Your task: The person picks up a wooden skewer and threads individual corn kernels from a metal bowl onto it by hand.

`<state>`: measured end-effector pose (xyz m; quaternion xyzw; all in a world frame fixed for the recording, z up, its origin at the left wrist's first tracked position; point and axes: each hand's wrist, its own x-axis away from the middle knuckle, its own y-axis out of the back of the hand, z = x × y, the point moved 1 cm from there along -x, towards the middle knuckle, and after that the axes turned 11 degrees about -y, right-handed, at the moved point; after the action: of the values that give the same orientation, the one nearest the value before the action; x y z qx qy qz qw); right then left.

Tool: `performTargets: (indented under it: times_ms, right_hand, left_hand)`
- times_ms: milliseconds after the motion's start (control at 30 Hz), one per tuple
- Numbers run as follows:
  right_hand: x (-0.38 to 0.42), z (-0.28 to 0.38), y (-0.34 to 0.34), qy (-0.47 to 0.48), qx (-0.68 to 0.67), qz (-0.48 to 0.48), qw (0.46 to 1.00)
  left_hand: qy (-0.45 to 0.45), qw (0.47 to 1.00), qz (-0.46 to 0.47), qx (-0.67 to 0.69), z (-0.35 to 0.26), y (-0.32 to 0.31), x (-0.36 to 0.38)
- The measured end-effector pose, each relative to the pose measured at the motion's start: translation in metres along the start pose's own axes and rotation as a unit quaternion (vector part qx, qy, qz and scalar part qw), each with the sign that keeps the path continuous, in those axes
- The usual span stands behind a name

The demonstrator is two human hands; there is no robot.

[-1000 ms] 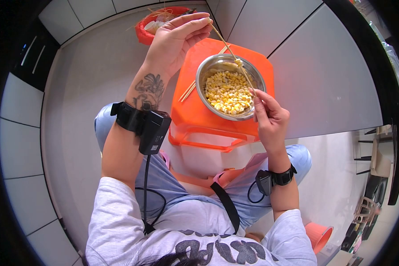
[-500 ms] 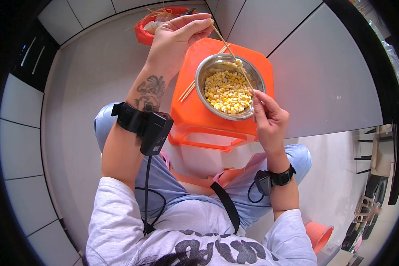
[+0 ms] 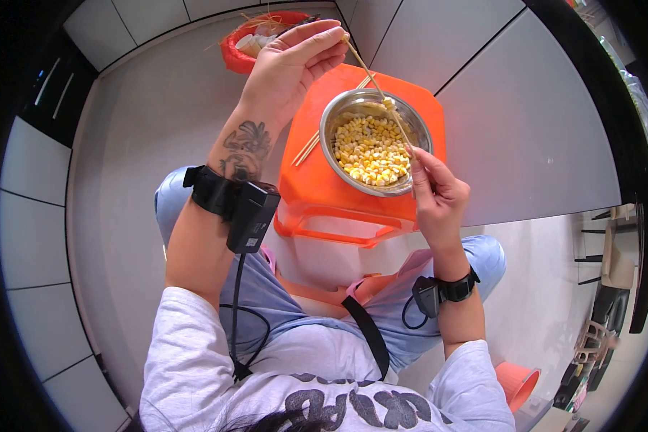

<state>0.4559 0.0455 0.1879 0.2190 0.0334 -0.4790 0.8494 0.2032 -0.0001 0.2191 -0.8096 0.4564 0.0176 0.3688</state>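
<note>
A thin wooden skewer [image 3: 367, 70] slants over a metal bowl [image 3: 325, 134] of loose yellow corn kernels [image 3: 371, 147]. My left hand [image 3: 299, 61] pinches its upper end above the far side of the bowl. My right hand [image 3: 439, 189] pinches the lower end beside the bowl's right rim. A few kernels [image 3: 389, 104] sit near the middle of the skewer. The bowl rests on an orange stool [image 3: 302, 191]. More skewers [image 3: 307, 147] lie on the stool, partly behind the bowl.
A red basket [image 3: 235, 59] with white pieces and dry strands inside stands on the floor beyond the stool. White cabinets [image 3: 525, 122] rise at the right. A pink bin [image 3: 515, 385] is at the lower right, with chairs [image 3: 615, 270] farther back.
Both hands keep their pinch on the skewer and have barely moved. The bowl and stool appear very slightly shifted in view.
</note>
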Motion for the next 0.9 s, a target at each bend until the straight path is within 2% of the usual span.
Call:
performTargets:
  times_ms: [100,200,567,667,900]
  right_hand:
    - [0.0,0.0,0.0,0.023,0.019,-0.004,1.0]
    - [-0.001,0.002,0.003,0.049,0.046,-0.006,0.998]
    - [0.001,0.001,0.005,0.041,0.043,-0.005,0.998]
    - [0.001,0.001,0.004,0.042,0.042,-0.007,0.998]
    - [0.002,0.005,0.004,0.013,0.048,-0.002,0.999]
  left_hand:
    - [-0.01,1.0,0.002,-0.018,0.0,0.002,-0.001]
    - [0.015,1.0,0.017,-0.012,0.0,0.009,-0.003]
    - [0.054,0.995,0.079,-0.004,-0.002,0.015,-0.006]
    - [0.063,0.997,0.047,-0.02,-0.001,0.011,-0.003]
    - [0.066,0.996,0.052,0.022,0.002,0.011,-0.002]
